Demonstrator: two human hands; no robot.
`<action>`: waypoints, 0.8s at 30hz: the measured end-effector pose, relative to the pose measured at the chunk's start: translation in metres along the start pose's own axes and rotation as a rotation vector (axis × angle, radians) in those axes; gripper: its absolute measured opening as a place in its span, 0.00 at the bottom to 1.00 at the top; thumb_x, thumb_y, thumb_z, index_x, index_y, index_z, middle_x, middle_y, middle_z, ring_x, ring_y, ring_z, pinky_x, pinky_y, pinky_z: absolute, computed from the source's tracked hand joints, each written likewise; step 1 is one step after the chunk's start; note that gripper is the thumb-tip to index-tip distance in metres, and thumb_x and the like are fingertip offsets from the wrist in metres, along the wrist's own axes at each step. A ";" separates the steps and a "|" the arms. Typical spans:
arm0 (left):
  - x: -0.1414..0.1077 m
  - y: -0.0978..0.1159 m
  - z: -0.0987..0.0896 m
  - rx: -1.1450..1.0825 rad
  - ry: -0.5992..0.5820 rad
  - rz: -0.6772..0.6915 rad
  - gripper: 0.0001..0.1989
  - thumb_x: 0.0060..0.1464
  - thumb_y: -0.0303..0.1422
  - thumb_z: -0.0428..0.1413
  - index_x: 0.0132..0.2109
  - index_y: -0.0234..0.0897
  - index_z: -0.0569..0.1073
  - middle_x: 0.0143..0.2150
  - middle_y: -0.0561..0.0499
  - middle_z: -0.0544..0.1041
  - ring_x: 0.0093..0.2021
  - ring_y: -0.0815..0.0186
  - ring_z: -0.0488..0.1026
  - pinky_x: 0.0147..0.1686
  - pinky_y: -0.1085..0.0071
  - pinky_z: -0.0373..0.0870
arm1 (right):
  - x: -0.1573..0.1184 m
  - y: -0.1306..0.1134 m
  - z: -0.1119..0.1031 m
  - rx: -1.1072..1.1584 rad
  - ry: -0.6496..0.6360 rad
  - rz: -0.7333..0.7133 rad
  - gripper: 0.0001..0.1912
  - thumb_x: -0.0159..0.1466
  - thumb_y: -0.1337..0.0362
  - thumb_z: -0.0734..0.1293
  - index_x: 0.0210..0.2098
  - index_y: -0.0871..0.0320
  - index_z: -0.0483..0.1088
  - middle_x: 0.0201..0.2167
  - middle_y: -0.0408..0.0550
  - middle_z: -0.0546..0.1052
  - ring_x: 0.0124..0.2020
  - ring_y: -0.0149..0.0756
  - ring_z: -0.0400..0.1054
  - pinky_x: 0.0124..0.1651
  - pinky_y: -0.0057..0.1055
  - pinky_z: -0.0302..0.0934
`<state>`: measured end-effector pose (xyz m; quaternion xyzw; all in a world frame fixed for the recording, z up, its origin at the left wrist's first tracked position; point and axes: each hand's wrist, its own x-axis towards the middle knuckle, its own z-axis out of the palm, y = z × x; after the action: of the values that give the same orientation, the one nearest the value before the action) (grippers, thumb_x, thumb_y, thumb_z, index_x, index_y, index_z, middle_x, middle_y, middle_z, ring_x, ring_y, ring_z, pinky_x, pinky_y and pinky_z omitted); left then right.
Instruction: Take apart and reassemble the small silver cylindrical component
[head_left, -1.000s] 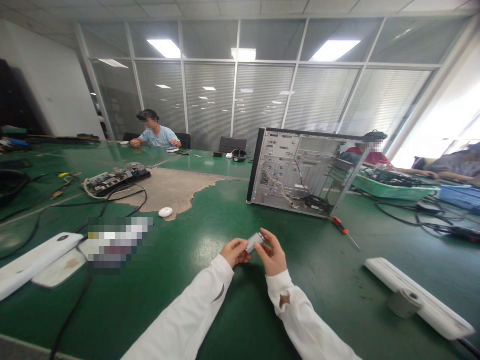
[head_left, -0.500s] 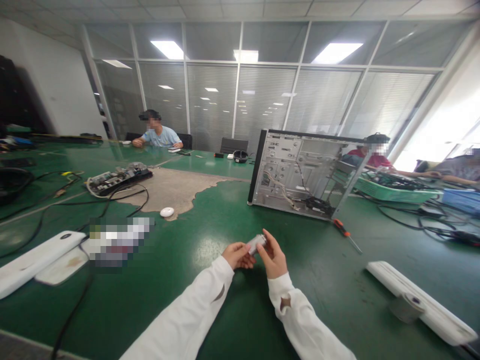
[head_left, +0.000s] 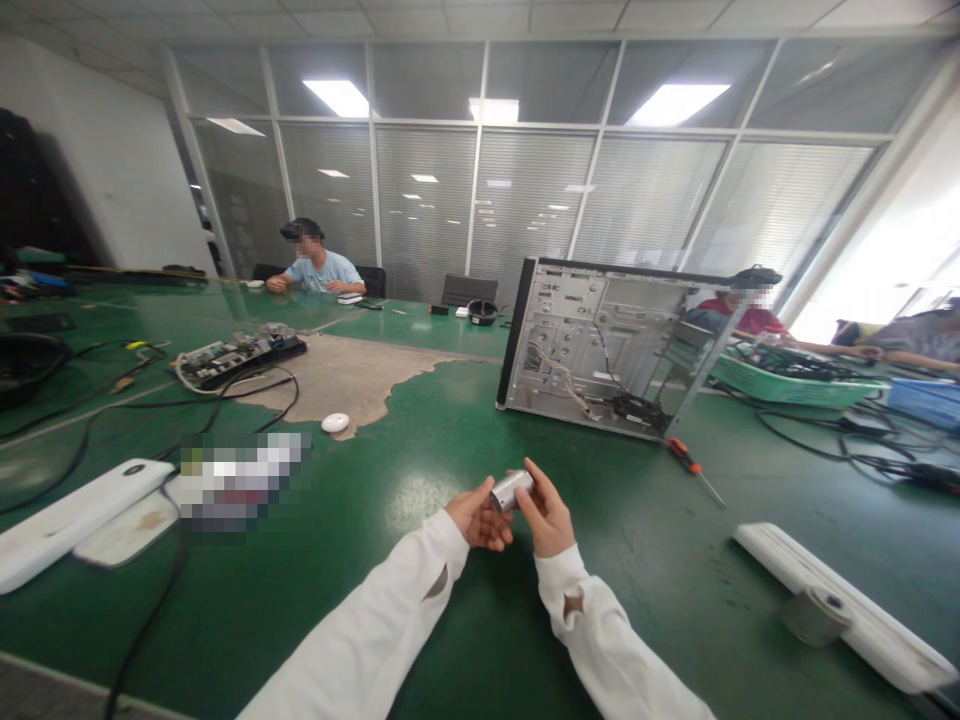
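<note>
A small silver metal cylinder [head_left: 511,491] is held over the green table, tilted with its right end higher. My right hand [head_left: 551,515] pinches it between thumb and fingers at the right end. My left hand [head_left: 476,515] is palm-up just to the left. Its thumb side is close against the cylinder's left end, though whether it touches I cannot tell. The other left fingers are loosely bent and apart below the cylinder. Both arms wear white sleeves.
An open computer case [head_left: 600,350] stands ahead on the right, beside an orange-handled screwdriver [head_left: 686,457]. White bar-shaped devices [head_left: 840,600] lie at both sides. A small white disc [head_left: 335,423], cables and a green basket [head_left: 802,385] are farther off. Other people sit around the table.
The left fingers have loosened from the cylinder and spread below it. The cylinder has turned slightly in my right hand, showing more of its shiny side.
</note>
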<state>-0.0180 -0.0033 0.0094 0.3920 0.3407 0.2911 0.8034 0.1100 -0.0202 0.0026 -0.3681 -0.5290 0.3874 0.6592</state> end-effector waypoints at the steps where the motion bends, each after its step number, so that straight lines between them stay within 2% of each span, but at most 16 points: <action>1: 0.000 0.000 0.000 -0.010 0.001 0.014 0.31 0.43 0.56 0.43 0.28 0.28 0.70 0.18 0.47 0.72 0.17 0.70 0.68 0.21 0.75 0.61 | 0.000 0.000 0.000 0.011 0.001 -0.012 0.25 0.53 0.57 0.63 0.48 0.58 0.59 0.41 0.52 0.71 0.39 0.38 0.66 0.42 0.36 0.62; 6: 0.000 -0.004 0.004 -0.048 0.069 0.170 0.23 0.38 0.48 0.56 0.30 0.30 0.69 0.22 0.48 0.73 0.21 0.70 0.69 0.25 0.73 0.62 | 0.003 -0.004 0.001 0.046 -0.009 -0.082 0.24 0.52 0.58 0.64 0.47 0.58 0.57 0.43 0.56 0.68 0.38 0.37 0.66 0.40 0.36 0.62; 9: 0.001 -0.005 0.005 0.012 0.140 0.269 0.22 0.32 0.45 0.60 0.32 0.31 0.70 0.25 0.49 0.73 0.24 0.69 0.69 0.26 0.73 0.62 | 0.002 -0.005 0.000 0.020 -0.005 -0.111 0.25 0.52 0.60 0.64 0.48 0.58 0.55 0.47 0.58 0.65 0.39 0.38 0.66 0.42 0.38 0.62; 11: 0.000 -0.004 0.004 0.137 0.169 0.386 0.22 0.32 0.42 0.61 0.35 0.32 0.70 0.29 0.49 0.73 0.29 0.67 0.69 0.29 0.72 0.62 | 0.000 -0.005 0.000 -0.048 -0.003 -0.150 0.26 0.51 0.61 0.65 0.48 0.57 0.54 0.48 0.57 0.63 0.41 0.40 0.66 0.44 0.40 0.61; 14: -0.003 -0.002 0.001 0.471 0.214 0.576 0.19 0.34 0.34 0.60 0.39 0.34 0.70 0.36 0.48 0.73 0.38 0.62 0.68 0.36 0.70 0.61 | -0.003 -0.003 0.001 -0.197 -0.020 -0.214 0.28 0.50 0.64 0.65 0.49 0.58 0.55 0.45 0.55 0.65 0.42 0.41 0.65 0.46 0.40 0.59; 17: -0.004 -0.002 -0.002 0.797 0.342 0.698 0.17 0.33 0.26 0.58 0.37 0.35 0.71 0.37 0.48 0.72 0.41 0.60 0.66 0.40 0.68 0.59 | -0.006 0.002 0.003 -0.304 -0.035 -0.261 0.27 0.49 0.64 0.65 0.48 0.57 0.57 0.41 0.53 0.66 0.41 0.40 0.65 0.46 0.39 0.59; 20: -0.002 -0.005 -0.006 1.004 0.438 0.712 0.15 0.32 0.25 0.57 0.33 0.35 0.72 0.34 0.48 0.72 0.38 0.59 0.66 0.40 0.67 0.59 | -0.006 0.009 0.004 -0.355 -0.065 -0.255 0.27 0.48 0.64 0.64 0.48 0.57 0.58 0.39 0.51 0.67 0.39 0.40 0.66 0.44 0.38 0.61; 22: 0.001 -0.007 -0.009 1.096 0.464 0.667 0.14 0.32 0.27 0.57 0.33 0.35 0.73 0.32 0.47 0.73 0.36 0.58 0.66 0.38 0.66 0.60 | -0.003 0.016 0.003 -0.366 -0.099 -0.210 0.28 0.46 0.65 0.65 0.47 0.56 0.59 0.39 0.51 0.67 0.38 0.40 0.65 0.42 0.38 0.61; 24: 0.004 -0.008 -0.011 1.151 0.464 0.633 0.14 0.32 0.29 0.58 0.33 0.34 0.73 0.31 0.46 0.72 0.35 0.57 0.66 0.37 0.66 0.59 | 0.001 0.024 -0.001 -0.286 -0.134 -0.125 0.28 0.45 0.65 0.66 0.46 0.56 0.60 0.38 0.50 0.68 0.39 0.40 0.65 0.41 0.39 0.61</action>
<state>-0.0225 0.0000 -0.0036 0.7638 0.4729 0.3607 0.2506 0.1078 -0.0092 -0.0184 -0.3982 -0.6432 0.2900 0.5862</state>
